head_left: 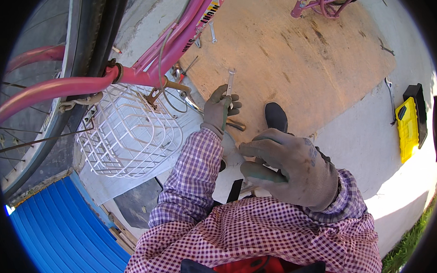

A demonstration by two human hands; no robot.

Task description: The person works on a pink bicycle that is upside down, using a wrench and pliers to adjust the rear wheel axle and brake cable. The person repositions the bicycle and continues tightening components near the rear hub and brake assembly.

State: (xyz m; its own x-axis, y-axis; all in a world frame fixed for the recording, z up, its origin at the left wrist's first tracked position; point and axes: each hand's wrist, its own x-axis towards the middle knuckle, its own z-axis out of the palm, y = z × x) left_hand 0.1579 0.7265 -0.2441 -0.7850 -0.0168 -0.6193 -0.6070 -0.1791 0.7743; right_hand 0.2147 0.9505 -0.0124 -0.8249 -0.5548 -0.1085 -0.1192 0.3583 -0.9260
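My left hand [214,109], in a grey work glove, is closed round a silver wrench [231,80] whose end points away from me. Just under that hand, tool handles [236,125] with brownish grips lie on the ground. My right hand [299,165], also gloved, hovers nearer my body with its thumb and fingers apart and nothing visible between them. Left of my left hand, a pink bicycle frame [172,49] carries a white wire basket [127,135] and a wheel with a black tyre [97,35].
A worn wooden board [297,56] covers the ground ahead. Another wrench [213,32] and a screwdriver [190,67] lie near the frame. A pink bicycle part [327,5] lies far right. Right of the board are an adjustable wrench [390,99] and a yellow-and-black toolbox [408,127].
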